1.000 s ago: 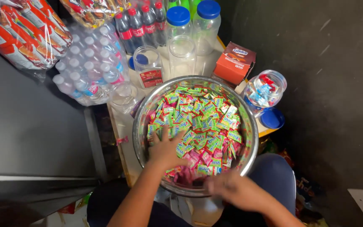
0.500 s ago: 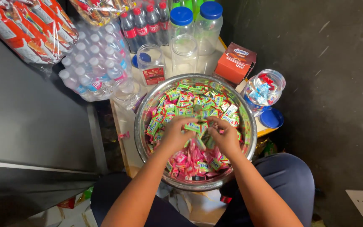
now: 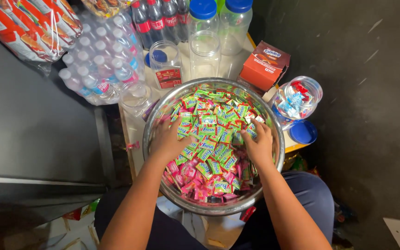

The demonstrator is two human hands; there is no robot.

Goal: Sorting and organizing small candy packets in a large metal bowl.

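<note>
A large steel bowl (image 3: pixel 274 139) sits in front of me, heaped with small wrapped candies (image 3: pixel 211 125), green ones on top and toward the back, pink ones toward the near side. My left hand (image 3: pixel 167 141) lies palm down on the left part of the heap, fingers spread into the wrappers. At the right side of the pile rests my right hand (image 3: pixel 258 143), fingers curled in among the candies. Whether either hand grips any candy is hidden.
Behind the bowl stand empty clear plastic jars (image 3: pixel 204 53), one jar with a red label (image 3: pixel 165 65), blue-capped jars (image 3: pixel 202 14) and cola bottles (image 3: pixel 156 18). A pack of water bottles (image 3: pixel 96 60) lies left. An orange carton (image 3: pixel 265 65), a candy-filled jar (image 3: pixel 297 99) and a blue lid (image 3: pixel 303 132) sit right.
My hands came together at the middle of the heap, then spread apart to the left and right sides of the bowl. The candies have been shifted about.
</note>
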